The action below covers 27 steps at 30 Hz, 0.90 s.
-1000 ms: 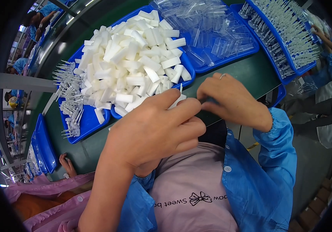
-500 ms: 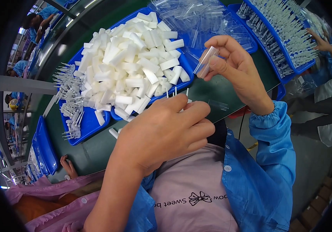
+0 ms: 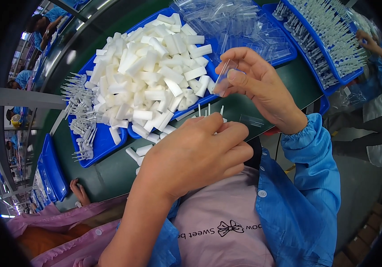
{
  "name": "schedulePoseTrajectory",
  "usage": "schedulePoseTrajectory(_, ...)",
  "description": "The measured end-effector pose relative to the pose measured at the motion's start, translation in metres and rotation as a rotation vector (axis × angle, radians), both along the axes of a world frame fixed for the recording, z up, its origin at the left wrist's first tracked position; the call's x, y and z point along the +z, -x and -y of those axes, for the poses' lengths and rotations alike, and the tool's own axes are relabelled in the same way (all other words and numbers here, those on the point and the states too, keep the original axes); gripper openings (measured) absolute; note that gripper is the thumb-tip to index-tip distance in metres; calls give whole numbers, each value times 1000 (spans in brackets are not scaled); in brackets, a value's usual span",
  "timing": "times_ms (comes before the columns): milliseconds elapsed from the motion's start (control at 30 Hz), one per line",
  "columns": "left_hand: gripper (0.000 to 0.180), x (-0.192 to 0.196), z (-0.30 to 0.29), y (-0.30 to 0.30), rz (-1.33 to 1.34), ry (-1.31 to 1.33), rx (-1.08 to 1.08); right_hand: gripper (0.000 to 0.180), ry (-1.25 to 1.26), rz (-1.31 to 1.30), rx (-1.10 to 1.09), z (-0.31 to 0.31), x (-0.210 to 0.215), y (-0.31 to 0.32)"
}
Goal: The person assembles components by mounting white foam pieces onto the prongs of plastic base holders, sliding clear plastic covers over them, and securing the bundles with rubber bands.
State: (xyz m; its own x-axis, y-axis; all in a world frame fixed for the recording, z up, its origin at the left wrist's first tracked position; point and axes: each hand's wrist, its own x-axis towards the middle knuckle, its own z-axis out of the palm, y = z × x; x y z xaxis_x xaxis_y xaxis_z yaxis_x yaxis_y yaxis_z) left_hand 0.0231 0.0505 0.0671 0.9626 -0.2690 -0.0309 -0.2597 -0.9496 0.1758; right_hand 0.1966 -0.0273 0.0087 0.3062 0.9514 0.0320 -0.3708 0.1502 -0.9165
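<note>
Thin white prongs (image 3: 208, 109) stick up past the fingers of my left hand (image 3: 195, 153). That hand is closed around the pronged piece, and its body is hidden behind the fingers. My right hand (image 3: 264, 89) pinches a clear plastic tube (image 3: 224, 79) between thumb and fingers, tilted, above and to the right of the prongs. Tube and prongs are apart. Beyond my left hand, white foam pieces (image 3: 146, 75) lie heaped in a blue tray. Another clear tube (image 3: 251, 120) lies on the green table below my right hand.
Clear tubes (image 3: 226, 22) fill a blue tray at the far side. White pronged parts (image 3: 84, 122) lie at the left of the foam heap, and more stand in stacked blue trays (image 3: 320, 49) at the right. Loose foam pieces (image 3: 144, 150) lie beside my left wrist. Another person's hand (image 3: 79, 192) rests at the left table edge.
My right hand has moved left and slightly down, bringing the clear tube nearer the prongs. My left hand has shifted a little right, uncovering more loose foam pieces.
</note>
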Motion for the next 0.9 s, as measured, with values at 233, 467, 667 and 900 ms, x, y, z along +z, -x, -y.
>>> schedulePoseTrajectory(233,29,-62,13,59,643,196,478,35,14,-65,30,-4,-4,4)
schedulePoseTrajectory(467,47,-68,19,54,735,485,493,35,17,-81,42,1,-6,4)
schedulePoseTrajectory(667,45,-66,20,54,748,438,470,35,68,-53,64,3,-1,4)
schedulePoseTrajectory(900,43,-61,24,55,748,466,521,39,43,-63,79,5,0,5)
